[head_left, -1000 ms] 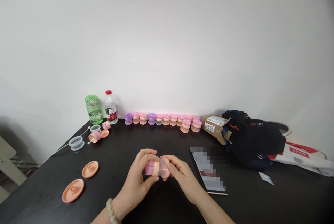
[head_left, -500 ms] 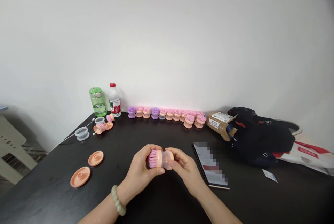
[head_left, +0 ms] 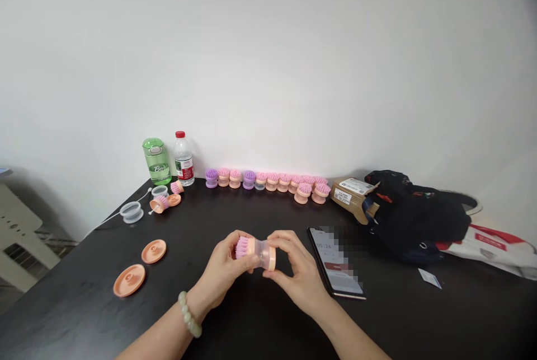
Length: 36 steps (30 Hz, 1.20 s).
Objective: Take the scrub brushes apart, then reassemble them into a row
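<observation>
A small scrubbing brush (head_left: 263, 255) lies on its side between my hands, just above the black table. Its pink bristles point left, and a clear waisted middle joins the peach bristle head to a peach base on the right. My left hand (head_left: 223, 268), with a bead bracelet at the wrist, is closed around the bristle end. At the base end, my right hand (head_left: 301, 277) has its thumb below and its fingers above, gripping the rim. Left of my hands lie two orange discs, a larger disc (head_left: 130, 280) and a smaller disc (head_left: 154, 251).
Along the wall stands a row of similar brushes (head_left: 272, 182), pink and purple. Loose brush parts (head_left: 160, 204) and a clear ring (head_left: 131, 213) lie back left, by a green bottle (head_left: 157, 163) and water bottle (head_left: 183, 159). Rightward are a phone (head_left: 335, 262), cardboard box (head_left: 354, 197) and black bag (head_left: 423, 225).
My right fingers have shifted on the base and spread wider, so more of the base and clear middle shows. The brush has tilted slightly, its bristle end a little higher.
</observation>
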Available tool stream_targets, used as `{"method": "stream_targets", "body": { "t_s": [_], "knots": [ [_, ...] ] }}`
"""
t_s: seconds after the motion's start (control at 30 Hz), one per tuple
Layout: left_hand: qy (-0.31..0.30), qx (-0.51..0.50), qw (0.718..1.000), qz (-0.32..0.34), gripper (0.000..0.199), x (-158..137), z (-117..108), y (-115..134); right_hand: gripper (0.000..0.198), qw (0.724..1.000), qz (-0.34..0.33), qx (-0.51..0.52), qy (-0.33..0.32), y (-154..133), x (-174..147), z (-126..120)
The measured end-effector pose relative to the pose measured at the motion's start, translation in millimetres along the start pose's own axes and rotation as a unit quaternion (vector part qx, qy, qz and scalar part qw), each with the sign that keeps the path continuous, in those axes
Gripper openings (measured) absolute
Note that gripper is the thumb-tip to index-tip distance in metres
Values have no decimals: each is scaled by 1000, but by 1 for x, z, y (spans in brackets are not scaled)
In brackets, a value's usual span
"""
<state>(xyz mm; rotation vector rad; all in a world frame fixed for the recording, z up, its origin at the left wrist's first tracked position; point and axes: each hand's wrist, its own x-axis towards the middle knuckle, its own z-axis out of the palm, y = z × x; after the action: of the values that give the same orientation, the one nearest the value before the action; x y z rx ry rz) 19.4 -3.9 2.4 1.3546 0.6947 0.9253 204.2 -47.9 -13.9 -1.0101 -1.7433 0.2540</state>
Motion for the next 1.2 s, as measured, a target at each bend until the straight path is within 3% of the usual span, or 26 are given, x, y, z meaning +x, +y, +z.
{"method": "stream_targets", "body": {
  "t_s": [0.23, 0.67, 0.97, 1.1, 1.2],
  "knots": [
    [-21, -80, 992, -99, 52, 1, 3, -4, 33, 998, -54, -28, -12, -1, 0, -3],
    [-61, -100, 982, -146, 55, 3, 0, -6, 39, 996, -57, 14, -67, -2, 1, -8],
    [-74, -130, 965, -216, 56, 3, -1, -12, 43, 983, -142, 23, -114, -7, 6, -13],
    [-43, -139, 979, -144, 46, 0, 2, -8, 44, 991, -89, -9, -97, 0, 2, -10],
    [-26, -79, 996, -42, 41, -1, 1, -5, 57, 996, 23, 21, -88, 7, -2, -5]
  ]
}}
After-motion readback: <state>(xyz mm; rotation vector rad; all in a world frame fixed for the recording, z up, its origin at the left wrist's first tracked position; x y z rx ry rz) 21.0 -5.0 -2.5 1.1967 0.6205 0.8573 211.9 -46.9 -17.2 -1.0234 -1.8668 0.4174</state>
